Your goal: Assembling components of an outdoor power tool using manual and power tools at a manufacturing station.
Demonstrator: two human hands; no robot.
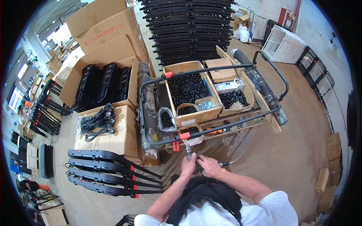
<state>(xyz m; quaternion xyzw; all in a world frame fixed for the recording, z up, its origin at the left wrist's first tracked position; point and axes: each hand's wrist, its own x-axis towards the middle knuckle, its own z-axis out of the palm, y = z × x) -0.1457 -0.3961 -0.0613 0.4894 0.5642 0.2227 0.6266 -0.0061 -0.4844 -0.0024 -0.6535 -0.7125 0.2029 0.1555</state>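
My left hand (pixel 189 164) is closed around the front of an air screwdriver (pixel 189 151), just behind its metal nose. My right hand (pixel 211 167) is wrapped over the tool's rear part, beside the hose fitting; the tool's body is mostly hidden under both hands. The driver points away from me at a red clip (pixel 184 136) on the near bar of a black tubular frame (pixel 233 122). Whether the bit touches the clip I cannot tell. A red lever piece (pixel 175 146) hangs beside that clip. Another red clip (pixel 168 75) sits on the frame's far bar.
Under the frame, a wooden box (pixel 196 118) holds black caps and screws. Padded rollers (pixel 148 109) flank the bench. A thin air hose (pixel 241 150) loops at right. Black frames (pixel 102 173) lean at left, near a carton (pixel 124 128) with coiled cables (pixel 98 122). More black frames (pixel 188 30) are stacked behind.
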